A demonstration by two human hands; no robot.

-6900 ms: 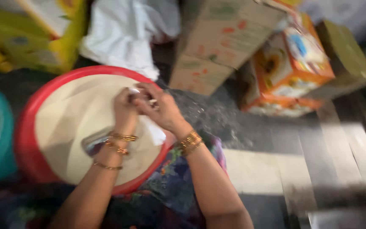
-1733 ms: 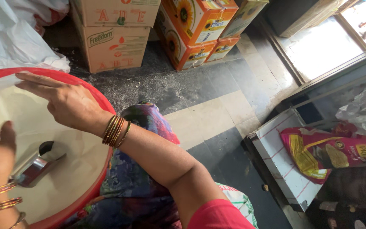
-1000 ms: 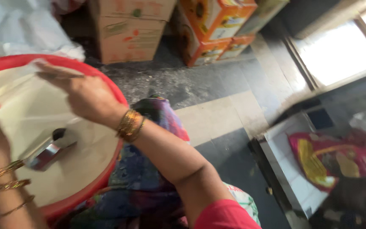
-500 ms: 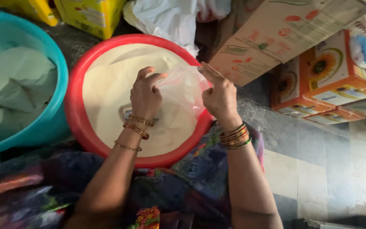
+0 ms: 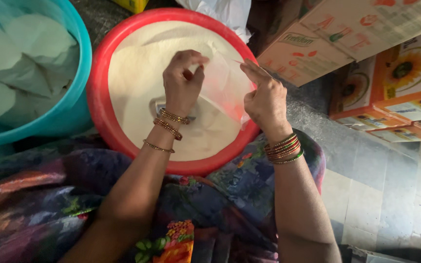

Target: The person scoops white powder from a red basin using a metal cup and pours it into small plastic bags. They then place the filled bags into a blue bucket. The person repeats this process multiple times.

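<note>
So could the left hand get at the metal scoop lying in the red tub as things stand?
Probably yes. The metal scoop lies on the white powder just below the left hand, nothing covering it. But that hand and the right hand both pinch the clear plastic bag, so it would have to let go first.

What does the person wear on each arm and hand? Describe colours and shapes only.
Both forearms are bare, with no sleeves in view. The left hand has three thin gold bangles spaced along its wrist and forearm. The right hand has a tight stack of red, gold and green bangles at its wrist. No rings are clearly visible.
</note>
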